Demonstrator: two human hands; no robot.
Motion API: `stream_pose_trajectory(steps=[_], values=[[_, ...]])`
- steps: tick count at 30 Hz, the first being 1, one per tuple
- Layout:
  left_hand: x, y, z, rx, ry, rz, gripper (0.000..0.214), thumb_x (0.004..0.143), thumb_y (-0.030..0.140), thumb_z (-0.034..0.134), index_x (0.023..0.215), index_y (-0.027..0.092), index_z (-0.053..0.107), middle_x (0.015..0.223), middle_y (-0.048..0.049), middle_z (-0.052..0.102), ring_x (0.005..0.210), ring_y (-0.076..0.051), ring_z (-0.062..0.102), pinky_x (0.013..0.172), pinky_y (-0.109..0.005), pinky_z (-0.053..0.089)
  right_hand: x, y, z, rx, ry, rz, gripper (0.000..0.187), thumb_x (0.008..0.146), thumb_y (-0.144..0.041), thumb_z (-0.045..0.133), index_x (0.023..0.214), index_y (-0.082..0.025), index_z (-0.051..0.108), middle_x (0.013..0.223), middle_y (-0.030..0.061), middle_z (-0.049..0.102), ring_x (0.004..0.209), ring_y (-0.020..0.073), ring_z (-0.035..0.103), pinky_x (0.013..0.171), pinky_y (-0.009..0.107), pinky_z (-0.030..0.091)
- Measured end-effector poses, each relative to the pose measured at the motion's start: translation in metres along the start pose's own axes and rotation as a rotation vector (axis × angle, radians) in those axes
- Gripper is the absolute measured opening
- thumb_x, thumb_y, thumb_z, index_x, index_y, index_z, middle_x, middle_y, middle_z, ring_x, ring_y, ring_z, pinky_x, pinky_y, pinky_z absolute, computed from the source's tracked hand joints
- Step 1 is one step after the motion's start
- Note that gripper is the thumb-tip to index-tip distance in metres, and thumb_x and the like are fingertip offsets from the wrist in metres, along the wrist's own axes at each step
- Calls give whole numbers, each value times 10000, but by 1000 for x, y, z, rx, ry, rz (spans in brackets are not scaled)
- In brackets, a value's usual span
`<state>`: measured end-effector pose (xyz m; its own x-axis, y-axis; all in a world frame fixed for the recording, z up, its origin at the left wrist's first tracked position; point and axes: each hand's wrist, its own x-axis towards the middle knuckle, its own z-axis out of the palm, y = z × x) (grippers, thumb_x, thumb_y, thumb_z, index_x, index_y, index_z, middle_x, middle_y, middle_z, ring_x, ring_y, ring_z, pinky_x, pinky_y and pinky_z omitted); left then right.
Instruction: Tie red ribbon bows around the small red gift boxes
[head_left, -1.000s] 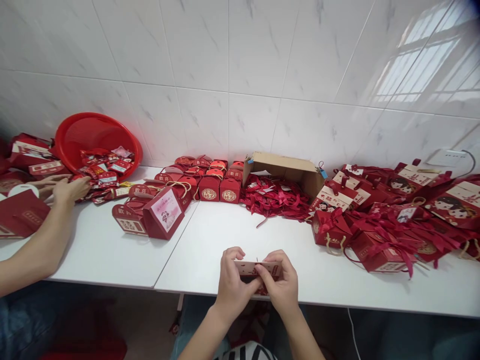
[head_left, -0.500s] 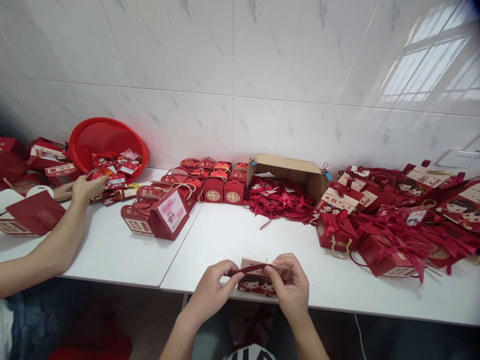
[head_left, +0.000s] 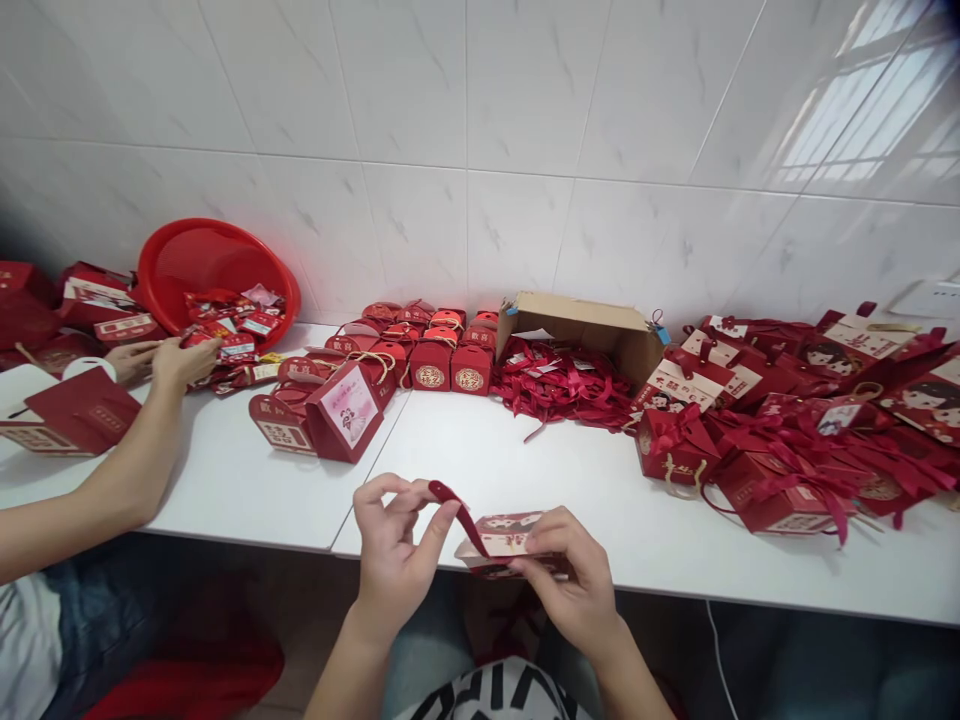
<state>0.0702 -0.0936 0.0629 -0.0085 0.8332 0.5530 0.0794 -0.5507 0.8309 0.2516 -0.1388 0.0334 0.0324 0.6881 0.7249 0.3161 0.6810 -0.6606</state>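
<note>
My right hand [head_left: 574, 575] grips a small red and cream gift box [head_left: 504, 538] printed with cartoon figures, at the front edge of the white table [head_left: 525, 470]. My left hand [head_left: 394, 545] pinches a dark red ribbon [head_left: 456, 508] that runs from the box up and to the left. Both hands are closed. The ribbon is stretched taut between them.
A cardboard box [head_left: 581, 330] spills red ribbons [head_left: 562, 385] at the back. Finished red boxes [head_left: 787, 440] pile up at the right, and more small ones [head_left: 427, 350] stand at centre-left. Another person's hand [head_left: 184, 360] reaches to packets by a red basin [head_left: 202, 265].
My left hand has pulled the ribbon out from the box, up and leftward. The box has tilted flatter in my right hand. The other person's hand has stayed by the packets.
</note>
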Motion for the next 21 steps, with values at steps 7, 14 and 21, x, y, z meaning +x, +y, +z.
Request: stream_pose_trajectory(steps=[7,14,21], values=[[-1,5,-6,1,-510,-153,229,909,181,405,1058,197,579,1050,-92,656,1052,-210,603,917,-351,479,-2,1,-5,-25,-34,-40,197,778,-95,653,893,-226,561,777,20,580,706,161,561,616,308,477],[-4,9,-2,111,-562,-49,189,845,160,505,906,221,673,1175,-102,617,1117,-240,560,947,-393,466,2,0,-4,-29,-48,-42,186,794,-105,640,912,-231,573,785,25,594,724,167,576,638,323,499],[-14,1,7,113,-335,-119,157,768,186,608,858,222,731,850,-49,748,905,-237,682,943,-436,487,2,0,-4,-30,-44,-37,168,792,-111,641,898,-226,579,783,31,594,725,169,576,629,319,496]])
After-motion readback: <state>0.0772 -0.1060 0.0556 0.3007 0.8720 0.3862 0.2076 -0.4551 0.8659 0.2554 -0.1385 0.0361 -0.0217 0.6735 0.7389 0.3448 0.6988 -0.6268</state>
